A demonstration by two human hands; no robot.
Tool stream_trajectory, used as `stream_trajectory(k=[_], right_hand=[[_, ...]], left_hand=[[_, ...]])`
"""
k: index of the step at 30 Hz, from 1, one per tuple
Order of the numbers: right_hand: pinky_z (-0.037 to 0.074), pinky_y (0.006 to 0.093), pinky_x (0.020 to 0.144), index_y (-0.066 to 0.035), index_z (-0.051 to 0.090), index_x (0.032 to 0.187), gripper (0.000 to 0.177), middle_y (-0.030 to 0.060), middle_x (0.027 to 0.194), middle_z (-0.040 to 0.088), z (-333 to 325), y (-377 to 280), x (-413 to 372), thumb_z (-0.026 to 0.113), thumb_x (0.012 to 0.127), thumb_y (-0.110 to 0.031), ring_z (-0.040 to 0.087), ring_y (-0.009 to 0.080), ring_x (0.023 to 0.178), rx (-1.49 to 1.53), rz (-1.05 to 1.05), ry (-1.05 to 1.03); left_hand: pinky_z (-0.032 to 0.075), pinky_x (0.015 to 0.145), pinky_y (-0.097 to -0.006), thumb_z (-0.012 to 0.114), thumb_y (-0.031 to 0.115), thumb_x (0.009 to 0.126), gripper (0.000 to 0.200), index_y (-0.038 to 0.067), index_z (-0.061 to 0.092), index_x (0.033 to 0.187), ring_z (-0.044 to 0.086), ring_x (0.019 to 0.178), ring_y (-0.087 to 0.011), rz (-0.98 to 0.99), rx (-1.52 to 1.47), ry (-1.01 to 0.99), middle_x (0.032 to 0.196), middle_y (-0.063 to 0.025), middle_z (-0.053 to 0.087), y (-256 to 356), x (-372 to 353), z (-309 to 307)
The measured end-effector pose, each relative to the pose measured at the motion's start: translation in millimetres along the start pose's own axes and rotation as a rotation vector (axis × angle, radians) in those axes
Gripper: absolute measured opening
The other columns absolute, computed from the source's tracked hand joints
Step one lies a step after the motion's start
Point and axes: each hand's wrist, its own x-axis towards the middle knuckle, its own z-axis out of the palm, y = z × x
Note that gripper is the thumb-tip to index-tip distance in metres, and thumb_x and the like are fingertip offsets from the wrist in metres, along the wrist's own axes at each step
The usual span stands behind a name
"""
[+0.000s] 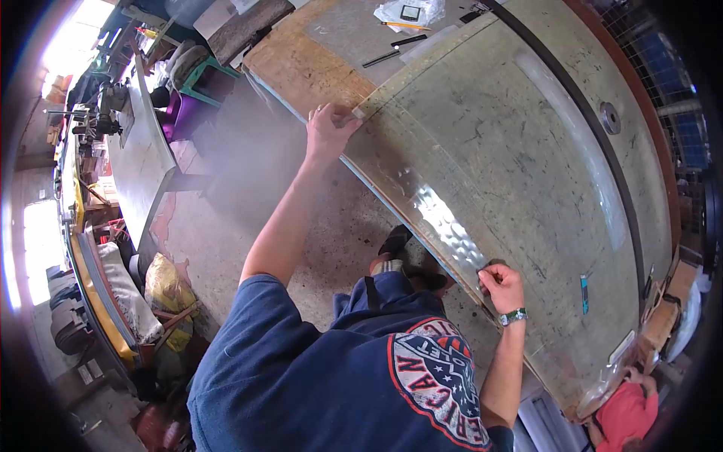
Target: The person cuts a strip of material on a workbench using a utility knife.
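So, entry one: what do the hands have?

— One clear sheet (512, 166), large, lying flat on the table (301, 68) and covering most of it. Left hand (329, 129) is closed over the sheet's far corner, fingers curled on the edge. Right hand (502, 288), with a wristwatch (513, 317), is pinched together on the near edge, well apart from the left.

— Handling note?

— My judgement: a sheet this wide wants both grips kept level and moved together, so it neither flexes nor twists. Fingers belong along the edge, not on the face, and the corner should stay clear of the table's lip.

— Material and surface?

— Transparent, rigid-looking, glass or plastic; I cannot tell which. Glossy, with a dimpled, hammered pattern where light strikes near the right hand. Straight edges, square corner.

— Beneath it?

— Table top mottled grey-green, scratched; a bare brown, worn patch beyond the left hand. A dark strip (580, 105) runs in a long curve under the sheet, a round metal disc (609, 117) beside it.

— Loose items?

— A yellow pencil (404, 25) and a thin dark ruler (382, 58), at the far end.
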Motion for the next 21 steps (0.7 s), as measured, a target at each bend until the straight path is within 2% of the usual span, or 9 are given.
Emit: stream_trajectory(k=[2,8,20,21], right_hand=[[0.05,0.0248,0.058,0.001,0.071,0.091,0.012,-0.0003,0.074,0.068,-2.0,-8.4,-2.1,0.074,0.095,-0.01,0.062,0.0075,0.063,0.004,0.057,0.006],[0.051,0.0252,0.059,0.002,0.071,0.092,0.011,0.0006,0.076,0.069,-7.0,1.8,1.8,0.074,0.094,-0.009,0.063,0.0081,0.065,0.03,0.071,0.023],[0.052,0.0261,0.059,0.0,0.07,0.092,0.012,0.0012,0.077,0.069,-11.4,2.3,-1.2,0.074,0.095,-0.011,0.063,0.0088,0.065,0.024,0.082,0.007],[0.053,0.0262,0.059,0.0,0.07,0.092,0.013,0.0015,0.077,0.069,-11.9,3.6,-1.8,0.074,0.096,-0.012,0.063,0.0091,0.065,0.022,0.077,0.0]], left_hand=[[0.047,0.1,-0.0431,0.086,0.025,0.079,0.033,0.005,0.077,0.104,0.058,0.112,-0.0317,0.033,-0.044,0.083,0.108,-0.0127,0.071,-2.7,-6.9,3.5],[0.047,0.1,-0.0415,0.086,0.026,0.079,0.036,0.005,0.077,0.106,0.058,0.112,-0.0302,-0.008,-0.049,0.064,0.111,-0.0118,0.072,-1.4,-9.0,0.1],[0.047,0.1,-0.042,0.087,0.024,0.078,0.036,0.005,0.077,0.107,0.057,0.111,-0.0298,0.038,-0.048,0.111,0.108,-0.01,0.073,-1.5,-13.6,4.2],[0.048,0.098,-0.0396,0.087,0.024,0.078,0.036,0.004,0.077,0.107,0.058,0.109,-0.0277,0.055,-0.025,0.127,0.106,-0.0094,0.072,-0.7,-14.0,3.6]])
